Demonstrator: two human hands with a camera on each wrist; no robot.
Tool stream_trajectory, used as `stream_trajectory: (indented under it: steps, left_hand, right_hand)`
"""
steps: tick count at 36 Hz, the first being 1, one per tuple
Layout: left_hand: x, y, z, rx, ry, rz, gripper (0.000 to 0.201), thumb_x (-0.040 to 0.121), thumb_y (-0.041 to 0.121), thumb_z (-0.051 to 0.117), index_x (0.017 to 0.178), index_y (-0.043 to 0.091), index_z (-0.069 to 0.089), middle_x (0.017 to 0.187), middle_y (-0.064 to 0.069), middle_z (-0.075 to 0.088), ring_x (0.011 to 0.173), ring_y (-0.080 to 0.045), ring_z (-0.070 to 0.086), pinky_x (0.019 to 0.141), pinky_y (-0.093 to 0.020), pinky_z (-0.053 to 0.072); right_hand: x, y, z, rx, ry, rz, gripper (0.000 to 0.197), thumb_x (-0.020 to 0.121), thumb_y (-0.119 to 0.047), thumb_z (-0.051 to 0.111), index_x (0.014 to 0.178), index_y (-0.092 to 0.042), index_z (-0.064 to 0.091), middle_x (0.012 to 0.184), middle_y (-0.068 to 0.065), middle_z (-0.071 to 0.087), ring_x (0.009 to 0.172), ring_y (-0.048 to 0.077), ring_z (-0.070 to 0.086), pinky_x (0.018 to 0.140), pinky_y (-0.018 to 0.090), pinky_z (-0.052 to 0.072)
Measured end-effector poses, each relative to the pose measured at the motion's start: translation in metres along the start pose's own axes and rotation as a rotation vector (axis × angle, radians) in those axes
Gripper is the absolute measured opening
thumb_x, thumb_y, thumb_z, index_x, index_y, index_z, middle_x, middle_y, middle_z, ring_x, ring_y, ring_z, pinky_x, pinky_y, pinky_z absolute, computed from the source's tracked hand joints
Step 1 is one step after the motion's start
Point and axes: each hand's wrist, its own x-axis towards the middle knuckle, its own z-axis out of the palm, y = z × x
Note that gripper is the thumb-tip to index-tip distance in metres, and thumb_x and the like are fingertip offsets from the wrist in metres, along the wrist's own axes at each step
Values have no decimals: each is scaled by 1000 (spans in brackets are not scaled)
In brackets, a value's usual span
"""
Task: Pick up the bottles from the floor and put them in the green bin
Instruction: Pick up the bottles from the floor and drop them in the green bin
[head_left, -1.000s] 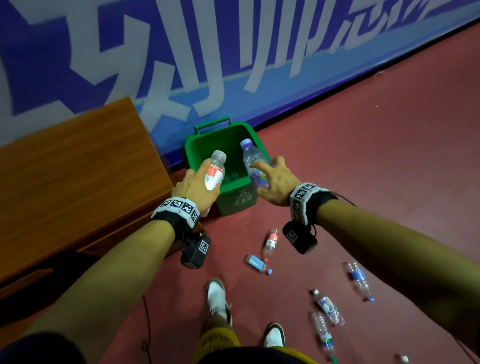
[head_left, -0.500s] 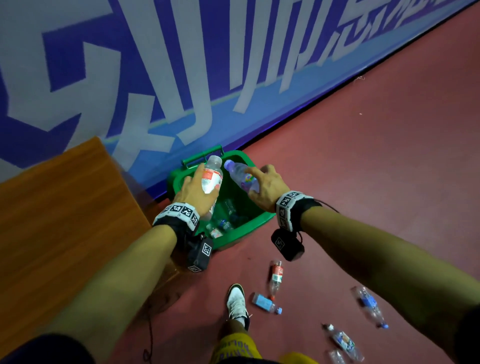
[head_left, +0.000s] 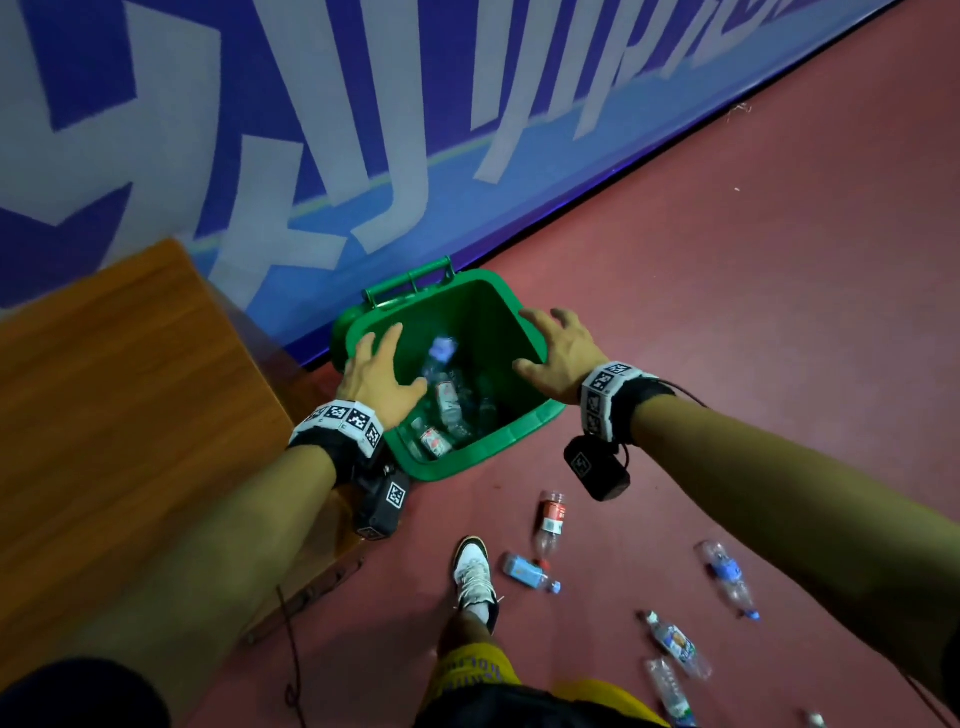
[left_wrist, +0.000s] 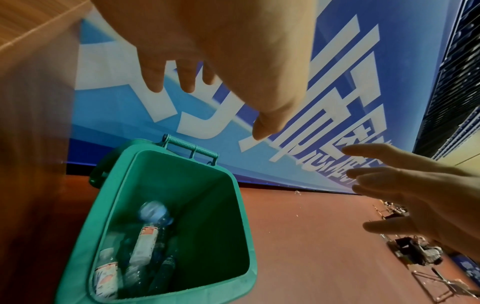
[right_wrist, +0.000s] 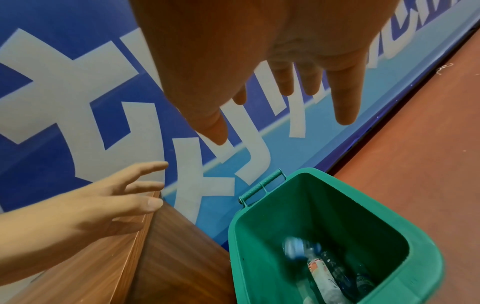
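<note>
Both hands, the left hand (head_left: 376, 371) and right hand (head_left: 563, 353), hang empty with fingers spread over the green bin (head_left: 524, 431), and the nearest floor bottle (head_left: 549, 522) lies lengthwise toward the bin, below and closer to the right one.

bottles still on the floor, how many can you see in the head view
6, maybe more out of frame: red-label bottle and blue-label bottle near the shoe; blue-cap bottle farther right; two bottles bottom right; a sixth cut off at the edge.

Both bottles are gone from the hands! Left hand (head_left: 375, 375) and right hand (head_left: 563, 356) now spread empty over the bin (head_left: 470, 465), bottles (head_left: 441, 382) dropped inside.
</note>
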Motion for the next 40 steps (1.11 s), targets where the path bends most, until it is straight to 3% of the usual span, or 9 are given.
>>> stream_trajectory:
  steps: [7, 14, 19, 29, 35, 40]
  left_hand:
    - [-24, 16, 19, 92, -52, 35, 89, 84, 45, 68, 156, 35, 16, 160, -12, 20, 142, -40, 27, 114, -48, 32]
    - [-63, 45, 52, 171, -73, 70, 90, 85, 46, 66, 157, 36, 14, 161, -11, 18, 145, -37, 24, 115, -47, 31]
    - [-106, 68, 84, 193, -59, 35, 89, 84, 47, 66, 156, 36, 15, 160, -11, 20, 144, -36, 25, 115, -48, 31]
    - [-181, 111, 155, 207, -90, -22, 89, 84, 45, 67, 156, 35, 16, 159, -11, 22, 143, -36, 28, 112, -49, 35]
    - [-202, 123, 175, 335, -112, 69, 88, 85, 47, 65, 156, 32, 17, 160, -13, 21, 144, -34, 26, 115, -50, 30]
    - [-205, 116, 192, 581, -237, 268, 83, 86, 52, 58, 155, 34, 17, 161, -11, 19, 149, -30, 17, 119, -54, 19]
  right_hand:
    - [-26, 29, -1, -75, 4, -37, 79, 86, -43, 64, 154, -30, 26, 156, 24, 21, 145, 39, 21, 116, 45, 26]
    - [-63, 73, 3, -71, -18, -73, 79, 86, -45, 63, 154, -30, 26, 155, 25, 25, 144, 40, 25, 115, 46, 28]
    - [-107, 118, 7, -86, -81, -104, 80, 85, -45, 63, 154, -31, 24, 154, 25, 26, 143, 41, 27, 114, 48, 31]
    - [-164, 192, 16, -201, -206, -163, 82, 88, -51, 58, 156, -32, 16, 160, 19, 14, 146, 41, 18, 112, 55, 33]
    - [-173, 210, 26, -277, -264, -187, 83, 87, -53, 57, 155, -36, 11, 161, 15, 9, 147, 41, 15, 109, 58, 38]
    - [-181, 225, 47, -329, -291, -175, 80, 88, -52, 56, 154, -38, 11, 162, 12, 9, 149, 37, 12, 102, 59, 45]
